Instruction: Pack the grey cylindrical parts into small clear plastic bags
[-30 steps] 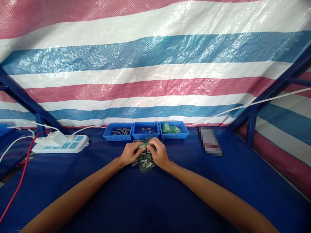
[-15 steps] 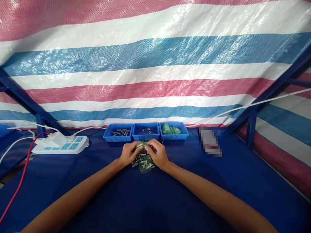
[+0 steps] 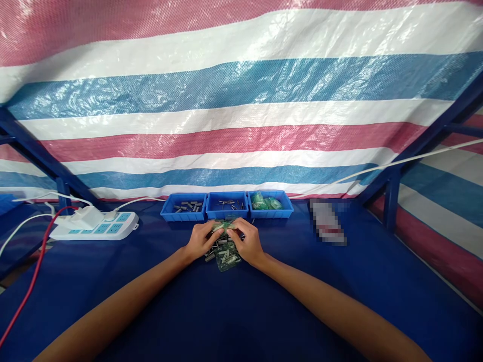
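Both hands meet over the middle of the table, pinching a small green-tinted plastic bag between them. My left hand is closed on the bag's left side, thumb toward its centre. On the right side, my right hand grips it in the same way. Under the fingers lies a pile of small metal parts, partly hidden by the hands. Another clear greenish bag, with small metal pieces in it, rests on the near side of that pile.
Behind the hands stand three blue bins: the left bin with metal cylinders, the middle bin with thin pins, the right bin with green bags. A white power strip lies left, a blurred-out object right.
The bag between my fingers has spread a little wider and shows more of its surface. Both hands stay almost in place.
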The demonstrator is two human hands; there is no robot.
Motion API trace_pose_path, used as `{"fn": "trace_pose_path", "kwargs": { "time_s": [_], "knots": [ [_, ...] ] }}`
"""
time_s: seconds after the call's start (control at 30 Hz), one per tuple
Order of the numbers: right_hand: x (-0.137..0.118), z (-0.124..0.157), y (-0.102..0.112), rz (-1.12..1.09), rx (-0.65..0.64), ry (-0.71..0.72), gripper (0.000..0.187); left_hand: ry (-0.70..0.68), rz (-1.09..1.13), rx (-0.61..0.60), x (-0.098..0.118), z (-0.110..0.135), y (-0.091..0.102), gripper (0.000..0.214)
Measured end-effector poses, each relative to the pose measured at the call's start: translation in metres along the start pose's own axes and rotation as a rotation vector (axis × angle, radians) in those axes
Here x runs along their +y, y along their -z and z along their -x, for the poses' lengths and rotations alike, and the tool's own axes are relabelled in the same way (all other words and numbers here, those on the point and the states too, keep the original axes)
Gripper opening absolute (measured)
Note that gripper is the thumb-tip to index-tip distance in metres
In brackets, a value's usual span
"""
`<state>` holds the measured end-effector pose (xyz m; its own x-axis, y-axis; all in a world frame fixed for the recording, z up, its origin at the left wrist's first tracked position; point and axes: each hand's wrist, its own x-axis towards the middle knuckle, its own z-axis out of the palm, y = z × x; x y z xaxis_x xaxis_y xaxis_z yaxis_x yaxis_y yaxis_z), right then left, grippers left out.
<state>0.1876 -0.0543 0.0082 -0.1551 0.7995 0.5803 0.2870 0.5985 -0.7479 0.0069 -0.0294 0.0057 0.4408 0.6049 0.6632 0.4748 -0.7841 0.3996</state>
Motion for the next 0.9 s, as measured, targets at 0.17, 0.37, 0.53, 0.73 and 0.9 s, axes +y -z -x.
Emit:
{"fn": "trace_pose_path", "kwargs": {
  "time_s": [0.17,0.37,0.53,0.73,0.9],
  "knots": [
    [0.0006,-0.0009,0.0003,0.013,-0.014,0.002,0.019,-0.017,-0.02,0.001,0.0,-0.0006,-0.0003,0.021],
    [-0.0025,-0.003,0.0012,-0.027,-0.039,-0.005,0.014,-0.019,-0.022,0.025,-0.0002,-0.0006,0.0002,0.019],
    [-0.0004,-0.0029,0.0001,-0.027,-0.045,-0.012,0.011,-0.021,-0.028,0.03,0.0004,-0.0008,-0.0003,0.018],
    [0.0033,-0.0026,-0.0024,-0.01,-0.063,-0.04,0.012,0.006,-0.011,0.048,0.0002,0.0,-0.0006,0.017],
    [0.0029,-0.0032,-0.0021,-0.006,-0.025,-0.041,0.015,0.069,0.023,0.037,0.0007,-0.0009,-0.0002,0.017]
  ]
}}
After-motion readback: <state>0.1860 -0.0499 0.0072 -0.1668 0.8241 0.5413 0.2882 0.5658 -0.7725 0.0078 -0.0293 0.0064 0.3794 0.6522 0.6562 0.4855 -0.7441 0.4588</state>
